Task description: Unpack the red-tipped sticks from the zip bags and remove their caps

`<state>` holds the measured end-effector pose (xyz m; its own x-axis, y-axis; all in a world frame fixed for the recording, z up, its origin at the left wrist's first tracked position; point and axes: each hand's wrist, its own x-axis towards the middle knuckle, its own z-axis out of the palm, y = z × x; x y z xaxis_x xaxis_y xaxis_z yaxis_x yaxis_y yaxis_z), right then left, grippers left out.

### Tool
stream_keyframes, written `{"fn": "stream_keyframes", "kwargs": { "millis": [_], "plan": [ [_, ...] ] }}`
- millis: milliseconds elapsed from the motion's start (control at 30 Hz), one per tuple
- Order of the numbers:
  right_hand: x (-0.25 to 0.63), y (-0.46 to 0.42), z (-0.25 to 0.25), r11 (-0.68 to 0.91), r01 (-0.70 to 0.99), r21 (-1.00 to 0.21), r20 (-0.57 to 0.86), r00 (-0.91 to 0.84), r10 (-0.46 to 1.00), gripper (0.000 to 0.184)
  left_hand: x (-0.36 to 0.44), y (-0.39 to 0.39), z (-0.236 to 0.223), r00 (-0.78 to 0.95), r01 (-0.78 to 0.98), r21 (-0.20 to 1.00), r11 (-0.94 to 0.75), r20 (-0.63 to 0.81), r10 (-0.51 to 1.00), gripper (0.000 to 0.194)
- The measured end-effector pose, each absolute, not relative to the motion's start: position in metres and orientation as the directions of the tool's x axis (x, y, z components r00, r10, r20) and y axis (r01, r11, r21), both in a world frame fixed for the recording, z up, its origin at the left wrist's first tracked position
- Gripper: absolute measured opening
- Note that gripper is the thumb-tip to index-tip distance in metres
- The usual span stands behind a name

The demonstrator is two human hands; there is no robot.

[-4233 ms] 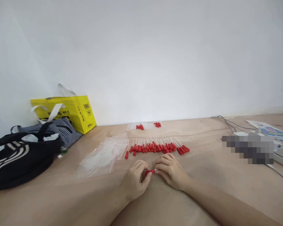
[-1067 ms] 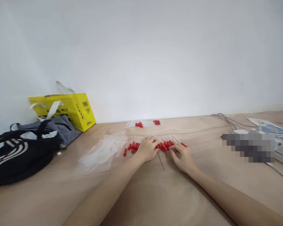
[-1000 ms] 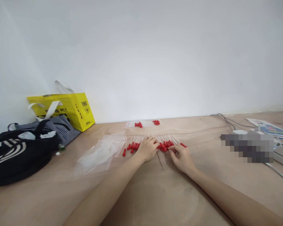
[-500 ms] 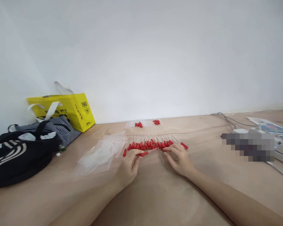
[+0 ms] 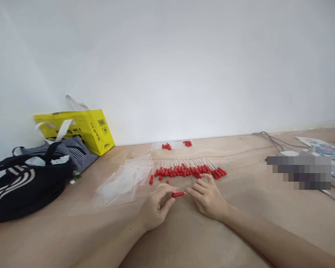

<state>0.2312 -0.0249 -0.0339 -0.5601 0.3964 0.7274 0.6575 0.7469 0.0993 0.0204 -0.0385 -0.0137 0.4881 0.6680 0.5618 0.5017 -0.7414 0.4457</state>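
Between my hands lies a dropper with a red rubber bulb (image 5: 179, 194) and a thin clear tube. My left hand (image 5: 156, 206) has thumb and fingertips closed on the bulb's end. The fingers of my right hand (image 5: 208, 195) pinch the tube just past the bulb, hiding most of it. Just beyond them, a row of droppers (image 5: 181, 170) rests with red bulbs toward me and tubes pointing to the wall. One loose red bulb (image 5: 167, 182) shows above my left fingers, partly hidden.
Clear zip bags (image 5: 123, 180) are heaped at the left of the row. A flat bag (image 5: 175, 145) with red bulbs lies by the wall. A yellow bag (image 5: 97, 130), a striped bag (image 5: 78, 150) and a black bag (image 5: 25, 190) stand left. Cables (image 5: 270, 139) and papers (image 5: 321, 147) are right.
Both hands have come nearer to me with the dropper, away from the row. My right hand has moved in close to the red bulb, and the view has shifted slightly.
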Motion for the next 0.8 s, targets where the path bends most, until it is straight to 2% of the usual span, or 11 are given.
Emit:
{"fn": "stream_keyframes", "kwargs": {
  "millis": [167, 267, 400, 600, 800],
  "plan": [
    [0.230, -0.026, -0.034, 0.737, 0.659, 0.149, 0.721, -0.583, 0.375, 0.021, 0.027, -0.031, -0.017, 0.585, 0.563, 0.204, -0.801, 0.587, 0.560, 0.020],
    [0.226, -0.026, -0.035, 0.742, 0.656, 0.139, 0.721, -0.580, 0.379, 0.020, 0.031, -0.027, -0.022, 0.598, 0.572, 0.123, -0.811, 0.613, 0.516, 0.018],
    [0.222, -0.026, -0.035, 0.747, 0.653, 0.122, 0.741, -0.561, 0.369, 0.021, 0.032, -0.028, -0.023, 0.591, 0.599, 0.093, -0.795, 0.619, 0.517, 0.016],
    [0.224, -0.027, -0.034, 0.762, 0.627, 0.160, 0.770, -0.563, 0.301, 0.019, 0.030, -0.032, -0.024, 0.577, 0.643, 0.071, -0.763, 0.609, 0.544, 0.019],
    [0.224, -0.027, -0.033, 0.779, 0.608, 0.150, 0.796, -0.542, 0.270, 0.019, 0.031, -0.034, -0.026, 0.566, 0.625, 0.088, -0.776, 0.634, 0.527, 0.019]
  ]
}}
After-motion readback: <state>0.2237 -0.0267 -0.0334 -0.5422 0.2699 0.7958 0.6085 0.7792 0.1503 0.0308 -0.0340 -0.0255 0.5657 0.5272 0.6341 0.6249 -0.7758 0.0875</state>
